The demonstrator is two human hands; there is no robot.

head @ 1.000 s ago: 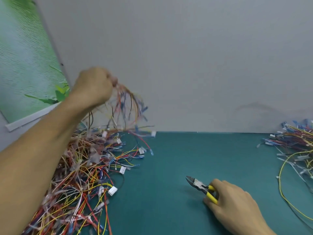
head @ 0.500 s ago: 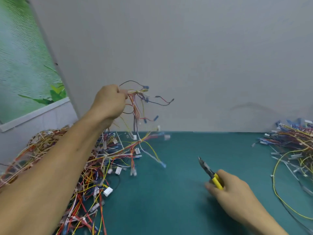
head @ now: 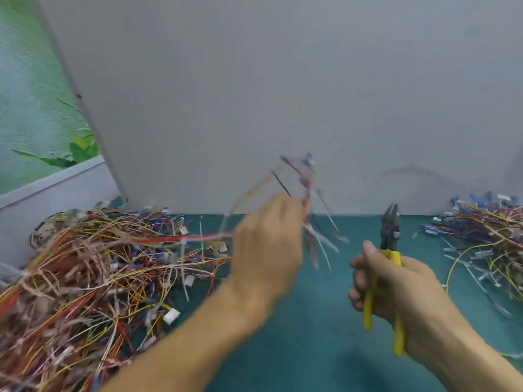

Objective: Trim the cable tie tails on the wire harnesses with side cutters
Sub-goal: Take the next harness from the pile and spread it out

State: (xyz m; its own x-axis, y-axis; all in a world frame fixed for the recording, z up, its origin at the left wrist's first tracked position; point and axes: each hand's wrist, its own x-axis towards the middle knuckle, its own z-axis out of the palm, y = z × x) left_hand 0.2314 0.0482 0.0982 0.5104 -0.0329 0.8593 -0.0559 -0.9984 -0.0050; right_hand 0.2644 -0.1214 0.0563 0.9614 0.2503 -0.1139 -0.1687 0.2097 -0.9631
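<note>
My left hand [head: 267, 244] is closed on a single wire harness [head: 307, 193], held up over the middle of the green mat. The harness is motion-blurred; red, black and white strands and pale tie tails stick out above and below my fingers. To its right, my right hand [head: 390, 287] grips the yellow-handled side cutters [head: 389, 236] upright, dark jaws pointing up and nearly closed. The cutter jaws are apart from the harness, a hand's width to its right.
A big tangled pile of harnesses [head: 85, 278] covers the mat's left side. A smaller pile [head: 486, 239] lies at the right edge. A grey board [head: 283, 94] stands along the back of the green mat [head: 305, 349].
My left hand has carried the harness from above the left pile rightward and down to the centre. My right hand has lifted the cutters off the mat and turned them upright.
</note>
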